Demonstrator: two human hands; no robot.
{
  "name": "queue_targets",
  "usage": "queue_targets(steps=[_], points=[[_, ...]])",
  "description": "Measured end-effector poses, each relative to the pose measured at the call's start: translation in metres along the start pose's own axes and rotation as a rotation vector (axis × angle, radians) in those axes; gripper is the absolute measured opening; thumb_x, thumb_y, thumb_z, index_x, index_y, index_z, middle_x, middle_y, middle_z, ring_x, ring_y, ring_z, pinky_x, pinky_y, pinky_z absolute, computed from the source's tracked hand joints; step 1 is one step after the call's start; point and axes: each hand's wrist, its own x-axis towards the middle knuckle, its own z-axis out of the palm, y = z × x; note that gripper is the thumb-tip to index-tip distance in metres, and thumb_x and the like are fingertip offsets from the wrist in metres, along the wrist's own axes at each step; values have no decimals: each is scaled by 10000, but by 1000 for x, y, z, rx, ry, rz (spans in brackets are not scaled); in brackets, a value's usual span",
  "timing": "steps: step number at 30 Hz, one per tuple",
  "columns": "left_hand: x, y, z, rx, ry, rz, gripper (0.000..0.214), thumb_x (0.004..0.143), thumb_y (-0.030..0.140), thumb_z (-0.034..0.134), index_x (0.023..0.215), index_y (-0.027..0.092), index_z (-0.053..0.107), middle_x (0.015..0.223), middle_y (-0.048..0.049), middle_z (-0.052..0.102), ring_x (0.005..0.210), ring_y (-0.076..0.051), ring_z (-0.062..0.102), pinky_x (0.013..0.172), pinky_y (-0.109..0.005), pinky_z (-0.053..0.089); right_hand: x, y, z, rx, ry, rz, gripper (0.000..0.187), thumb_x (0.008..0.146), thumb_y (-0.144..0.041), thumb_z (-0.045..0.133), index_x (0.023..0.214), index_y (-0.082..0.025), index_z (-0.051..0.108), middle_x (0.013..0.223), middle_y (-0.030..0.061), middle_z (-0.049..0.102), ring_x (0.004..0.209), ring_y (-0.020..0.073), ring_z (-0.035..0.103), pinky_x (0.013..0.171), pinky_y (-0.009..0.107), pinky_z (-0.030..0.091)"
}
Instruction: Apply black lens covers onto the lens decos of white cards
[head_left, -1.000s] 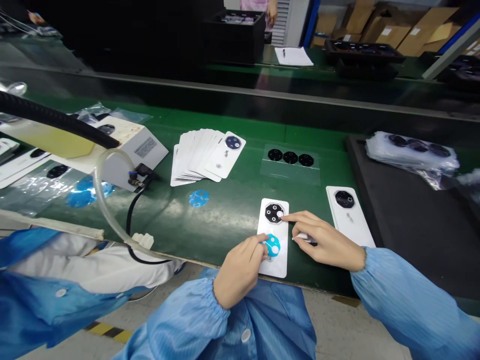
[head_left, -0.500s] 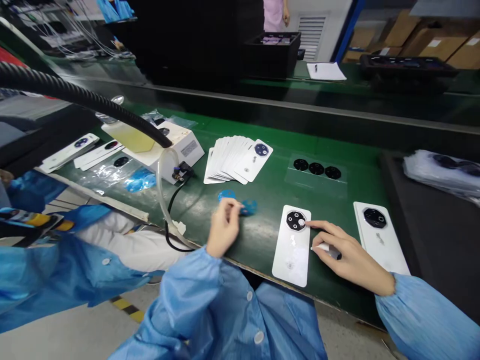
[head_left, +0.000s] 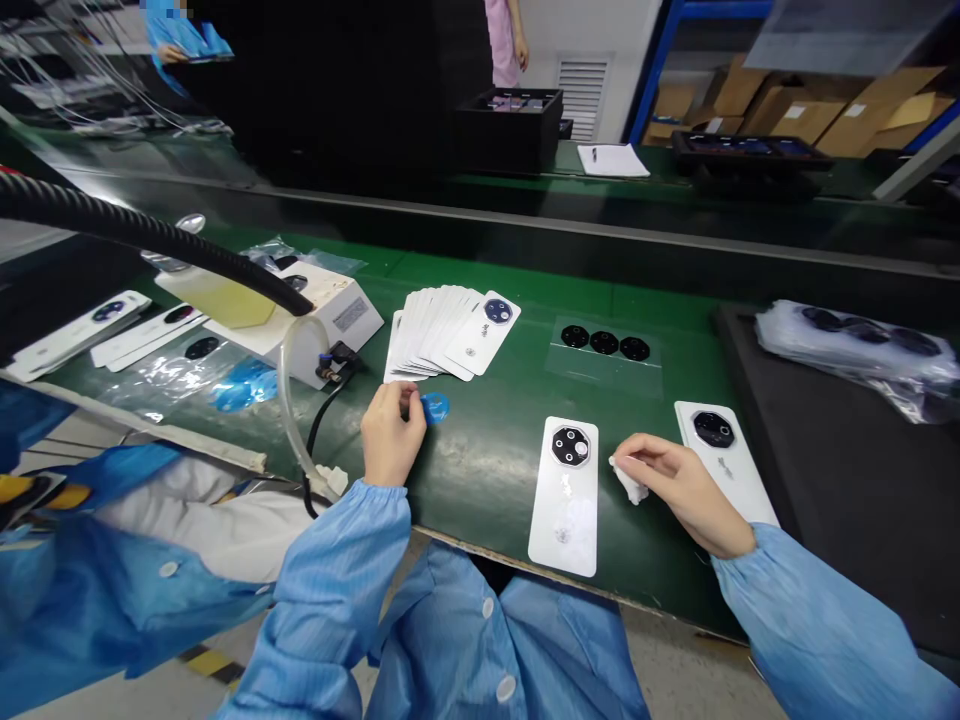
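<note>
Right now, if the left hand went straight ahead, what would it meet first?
Likely the fanned white panels, just beyond the left hand; the hand's height over the table is unclear.

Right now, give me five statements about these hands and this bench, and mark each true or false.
1. The right hand holds a crumpled white wad. True.
2. The left hand is at a blue disc. True.
3. The right hand is nearer that blue disc. False: the left hand is.
4. Three black discs lie on a clear film. True.
5. Those black discs are stacked. False: they lie side by side.
</note>
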Motion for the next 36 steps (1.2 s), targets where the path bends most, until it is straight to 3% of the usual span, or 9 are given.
queue_targets(steps=[5,8,11,14,20,25,29,33,36], points=[[-20,38,-11,-67,-55,100,177,938,233,420,956,157,579,952,-98,626,930,-221,599,880,-361,460,5,7,2,36,65,4,291,860,-481,629,893,-193,631,745,19,575,636,149,515,560,280,404],[-57,84,-8,-136,-264,243,207,932,340,496,1055,201,587,1053,-60,656,997,-185,616,893,-295,481,14,7,1,12,116,-40,284,845,-485,643,869,-202,653,1145,100,602,1010,242,568,802,343,457],[-91,117,5,-63,-463,358,686,858,562,547,1362,117,408,1391,-169,490,1292,-300,454,1068,-436,370,21,-2,-2,-38,28,-51,253,782,-454,724,792,-203,694,1455,86,403,1320,314,368,1061,417,305],[-106,123,14,24,-533,375,910,834,645,512,1466,62,216,1513,-209,315,1413,-339,271,1145,-516,214,24,-12,-5,-56,-136,-13,240,731,-420,775,725,-189,710,1396,109,476,1284,325,424,1067,428,297],[-113,104,3,-14,-604,348,915,818,536,606,1505,171,125,1530,-161,308,1412,-325,285,1150,-521,183,25,-11,-4,55,-251,39,217,741,-385,753,733,-174,704,1240,100,583,992,243,596,869,353,439],[-127,96,-1,-291,-636,70,928,784,388,686,1500,217,122,1487,-153,375,1343,-332,385,1081,-492,326,20,-20,3,226,-308,3,145,745,-323,745,746,-182,708,1189,69,615,1011,223,595,887,319,435],[-126,100,-9,-639,-611,-336,559,881,385,569,1368,229,346,1404,-104,474,1283,-257,456,1082,-388,342,22,-32,9,365,-253,-13,134,745,-298,753,722,-174,710,1213,90,621,1055,258,595,879,323,461],[-121,98,-40,-989,-614,-615,332,885,367,568,1156,196,481,1103,-70,630,992,-188,594,872,-274,470,33,-20,15,450,-57,-29,150,796,-348,714,875,-222,734,1204,62,630,977,204,611,800,273,508],[-123,82,-75,-1202,-499,-729,418,802,328,662,1152,195,475,952,-53,657,751,-149,612,659,-232,496,42,2,14,434,-22,-16,172,782,-377,721,910,-262,732,1191,38,636,943,161,613,767,200,531]])
